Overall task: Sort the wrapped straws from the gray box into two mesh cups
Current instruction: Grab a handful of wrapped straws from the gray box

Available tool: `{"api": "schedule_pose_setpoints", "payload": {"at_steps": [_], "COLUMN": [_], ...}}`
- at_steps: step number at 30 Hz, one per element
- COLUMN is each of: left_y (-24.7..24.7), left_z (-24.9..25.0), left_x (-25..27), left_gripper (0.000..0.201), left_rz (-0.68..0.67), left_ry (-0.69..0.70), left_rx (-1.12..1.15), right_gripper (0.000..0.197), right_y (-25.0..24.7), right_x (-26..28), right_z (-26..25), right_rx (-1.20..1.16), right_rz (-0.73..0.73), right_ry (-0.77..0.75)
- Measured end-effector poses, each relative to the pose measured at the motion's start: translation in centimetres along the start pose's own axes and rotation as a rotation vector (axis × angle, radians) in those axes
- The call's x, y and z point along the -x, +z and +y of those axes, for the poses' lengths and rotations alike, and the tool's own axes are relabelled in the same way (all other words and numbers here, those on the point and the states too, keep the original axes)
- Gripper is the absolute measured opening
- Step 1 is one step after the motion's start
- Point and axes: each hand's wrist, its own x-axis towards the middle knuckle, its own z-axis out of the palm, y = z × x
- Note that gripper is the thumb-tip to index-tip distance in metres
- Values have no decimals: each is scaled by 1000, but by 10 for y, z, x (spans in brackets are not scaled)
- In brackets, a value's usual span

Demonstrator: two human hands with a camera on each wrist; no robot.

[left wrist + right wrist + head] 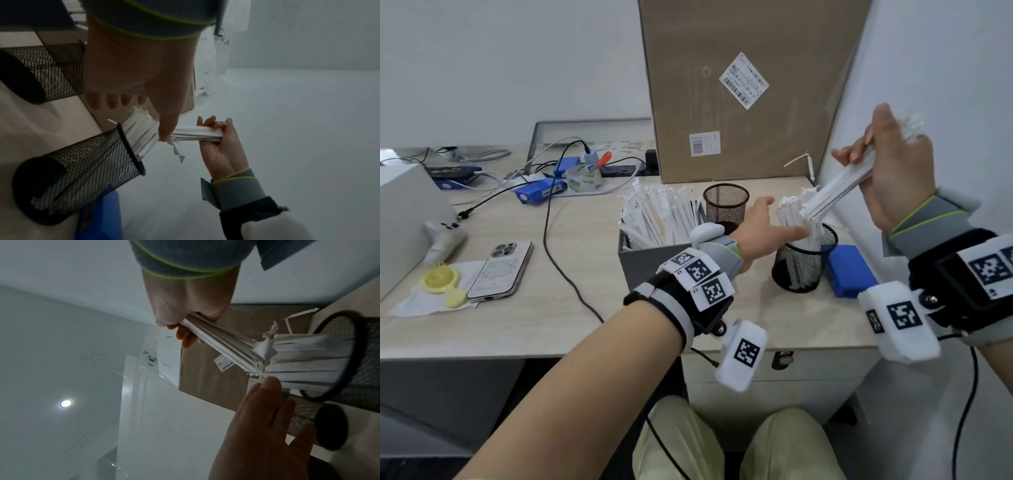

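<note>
Straws filled the gray box in the head view only; neither wrist view showed the box. The head view also showed a phone on the worktop at about 9 o'clock from the box, and a blue block just beside the near mesh cup at its 3 o'clock. The far mesh cup stood at 12 o'clock from the left hand.

The right hand was raised and its fingers were curled tight round a bundle of wrapped straws. The bundle tilted down, its low end at the straws standing in the near cup. The left hand was flat with straight fingers, its thumb tip touching those straws, holding nothing.

The top of the bundle was blurred behind the right hand. From the head view I could not tell what was inside the far cup. The left wrist view was dim.
</note>
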Motion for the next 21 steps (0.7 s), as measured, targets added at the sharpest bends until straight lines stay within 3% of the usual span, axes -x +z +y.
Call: {"api": "schedule_pose_setpoints", "payload": {"at_steps": [3,9,15,21], "left_y": [14,29,31,29], "left_z": [-5,-15,-19,-23], "left_x": [-1,-6,-13,-18], "left_gripper": [105,119,100,90], "left_rz": [-3,-45,-43,-73], "left_ry": [-32,-49,-38,-23], "left_rx": [-38,60,47,25], "right_gripper": [55,53,53,30], "right_y": [-9,-19,-28,-24], "right_x": [3,9,11,10], "right_z": [11,33,53,67], "right_rx": [93,254,428,762], "right_rz": [-3,-9,-21,-153], "right_ry": [-2,33,50,131]}}
